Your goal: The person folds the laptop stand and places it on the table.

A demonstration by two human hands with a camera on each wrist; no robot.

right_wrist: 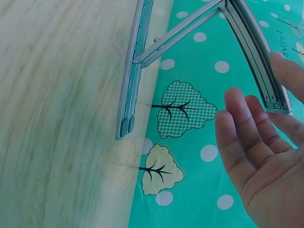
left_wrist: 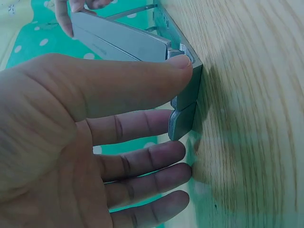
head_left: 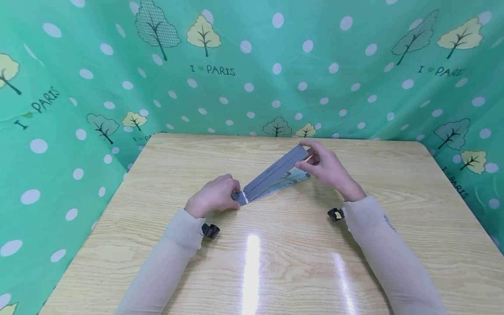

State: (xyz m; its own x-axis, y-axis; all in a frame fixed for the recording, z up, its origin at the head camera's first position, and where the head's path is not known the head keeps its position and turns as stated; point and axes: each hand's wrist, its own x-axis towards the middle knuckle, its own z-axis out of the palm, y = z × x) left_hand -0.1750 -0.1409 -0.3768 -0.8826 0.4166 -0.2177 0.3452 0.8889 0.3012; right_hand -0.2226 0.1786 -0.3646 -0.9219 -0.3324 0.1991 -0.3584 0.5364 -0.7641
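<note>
Grey metal: we log a folding stand [head_left: 274,173] near mid-table, hinge end at eight o'clock, long axis running up towards two. Its base rail [right_wrist: 130,95] rests on the wood, pointing between two and three; the upper panel [left_wrist: 121,35] tilts up off it, a strut [right_wrist: 178,31] spanning the gap. Left hand [head_left: 214,192], between eight and nine from the stand's middle, pinches the hinge end, remaining fingers spread apart. Right hand [head_left: 324,164], near three, holds the panel's raised end between thumb and fingers. So we find each hand nearest its own end, the stand lying between them. Further out, towards five and seven: pale sleeves [head_left: 393,258]. At twelve, behind the table [head_left: 295,253]: a green spotted curtain [head_left: 256,26].
</note>
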